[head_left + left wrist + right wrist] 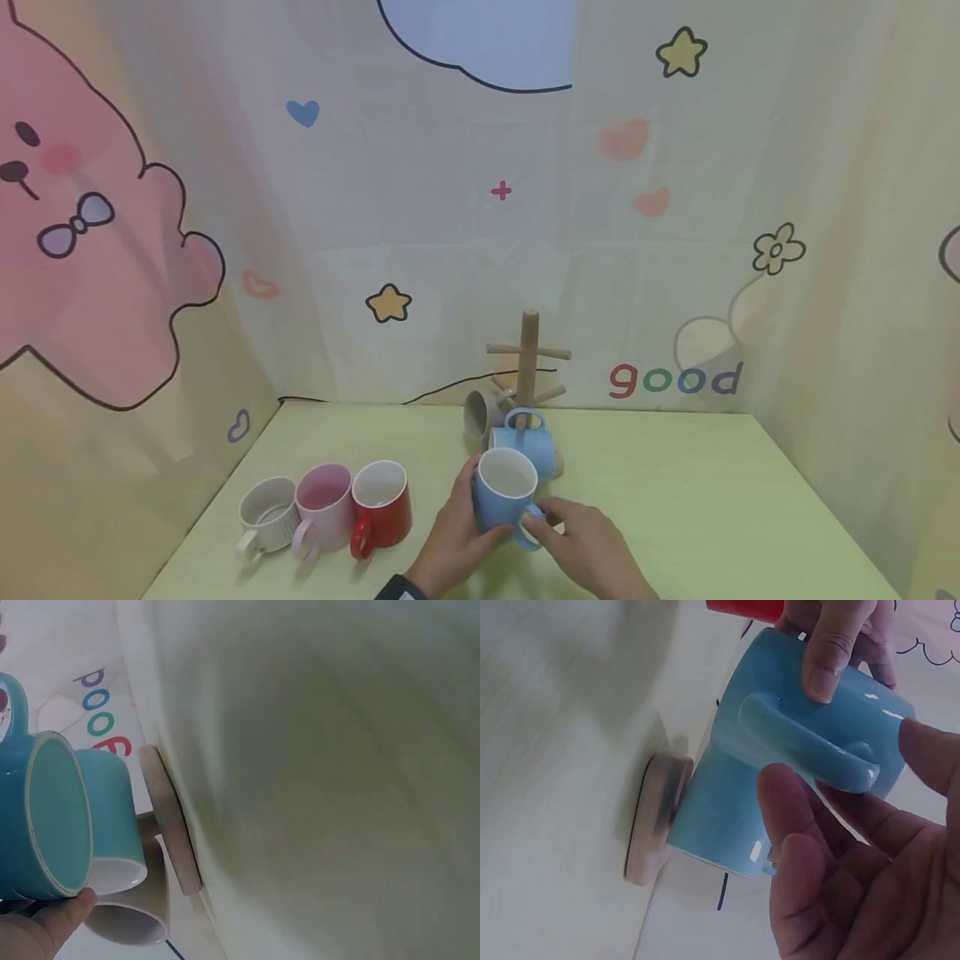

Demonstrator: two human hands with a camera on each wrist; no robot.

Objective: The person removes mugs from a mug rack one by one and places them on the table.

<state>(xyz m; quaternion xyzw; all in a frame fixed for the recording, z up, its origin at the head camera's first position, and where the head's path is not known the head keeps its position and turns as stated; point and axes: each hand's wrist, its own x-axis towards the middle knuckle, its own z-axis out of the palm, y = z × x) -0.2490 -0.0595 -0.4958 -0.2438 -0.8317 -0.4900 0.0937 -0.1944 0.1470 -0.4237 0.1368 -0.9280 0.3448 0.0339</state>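
A light blue mug (506, 496) with a white inside is held in front of a wooden mug tree (528, 354). My left hand (453, 533) grips its body from the left, with the thumb (829, 664) across its side. At the mug's handle (810, 742), my right hand (588, 537) has thumb and fingers on either side. Behind, a second light blue mug (543, 454) hangs sideways on the tree, its handle up. A greyish mug (476, 414) also hangs there, mouth facing left. The tree's wooden base (172, 821) shows in the left wrist view.
On the left of the pale green table (675, 500) stand a ribbed white mug (268, 517), a pink mug (327, 508) and a red mug (393, 508), side by side. Upper pegs (555, 354) stick out from the tree. Printed cloth (450, 208) encloses the table behind and at the sides.
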